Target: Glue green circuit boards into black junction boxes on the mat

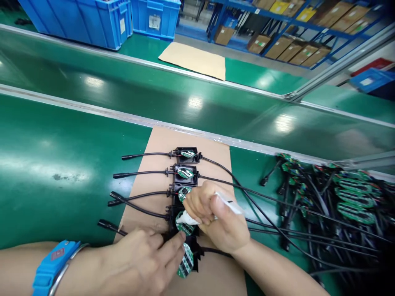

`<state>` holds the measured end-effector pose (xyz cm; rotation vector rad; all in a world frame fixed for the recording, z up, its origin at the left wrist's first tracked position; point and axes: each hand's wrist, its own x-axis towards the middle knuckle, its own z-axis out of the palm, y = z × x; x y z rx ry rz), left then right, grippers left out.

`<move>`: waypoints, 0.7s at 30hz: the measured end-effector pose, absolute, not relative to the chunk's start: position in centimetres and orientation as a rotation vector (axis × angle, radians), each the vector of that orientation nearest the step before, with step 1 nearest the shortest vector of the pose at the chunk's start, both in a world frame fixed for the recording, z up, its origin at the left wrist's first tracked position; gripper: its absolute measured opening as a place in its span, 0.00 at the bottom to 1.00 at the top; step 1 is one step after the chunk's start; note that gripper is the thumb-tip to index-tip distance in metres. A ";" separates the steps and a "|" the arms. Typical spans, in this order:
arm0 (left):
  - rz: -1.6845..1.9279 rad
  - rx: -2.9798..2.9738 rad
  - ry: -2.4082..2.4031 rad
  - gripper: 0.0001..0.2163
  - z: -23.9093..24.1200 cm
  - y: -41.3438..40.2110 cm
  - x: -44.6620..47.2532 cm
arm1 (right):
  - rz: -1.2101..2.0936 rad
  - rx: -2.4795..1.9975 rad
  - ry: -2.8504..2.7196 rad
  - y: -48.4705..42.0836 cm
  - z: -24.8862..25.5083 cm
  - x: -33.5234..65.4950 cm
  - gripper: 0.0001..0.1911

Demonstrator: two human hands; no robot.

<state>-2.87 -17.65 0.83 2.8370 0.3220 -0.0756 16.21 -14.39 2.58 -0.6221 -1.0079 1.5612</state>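
Center: right hand (219, 220), fingers wrapped around white tube (190, 218), tip at green board (185, 230). Lower center: left hand (145, 259), fingers together, grip unclear, by lower board (187, 263).

green bench (70, 135) | cardboard sheet (160, 142) under black housings (194, 169) | right: heap of cabled circuit boards (354, 197)

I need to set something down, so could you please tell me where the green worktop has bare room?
Most room lies on the green worktop, left of the cable ends and beyond the left forearm. The cardboard is crowded with black housings and the right hand; a heap of cabled circuit boards crowds the right.
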 end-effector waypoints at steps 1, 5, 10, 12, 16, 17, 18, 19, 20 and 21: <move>-0.068 2.830 0.326 0.26 0.8 -17.7 -2.9 | 1.552 -0.625 -1.021 -14.4 2.5 16.2 0.18; -0.030 2.829 0.310 0.23 0.9 -17.5 -2.8 | 1.543 -0.670 -1.046 -14.8 2.9 16.8 0.18; -0.063 2.844 0.295 0.23 1.5 -16.9 -2.7 | 1.544 -0.728 -1.050 -15.5 3.6 17.8 0.18; -0.076 2.843 0.289 0.23 1.7 -16.8 -2.7 | 1.547 -0.736 -1.055 -15.8 3.7 18.1 0.18; -0.065 2.850 0.282 0.22 1.7 -16.9 -2.8 | 1.527 -0.746 -1.041 -15.9 3.7 18.7 0.17; -0.065 2.851 0.276 0.22 1.6 -16.9 -2.8 | 1.515 -0.746 -1.037 -15.8 3.6 18.9 0.17; -0.068 2.853 0.272 0.22 1.6 -16.9 -2.8 | 1.503 -0.743 -1.035 -15.7 3.5 19.0 0.17; -0.074 2.854 0.268 0.23 1.6 -16.9 -2.7 | 1.497 -0.742 -1.036 -15.5 3.4 19.1 0.17; -0.080 2.854 0.263 0.23 1.5 -16.9 -2.7 | 1.493 -0.739 -1.036 -15.4 3.3 19.1 0.17; -0.084 2.852 0.257 0.23 1.5 -16.8 -2.7 | 1.495 -0.735 -1.039 -15.2 3.3 19.0 0.17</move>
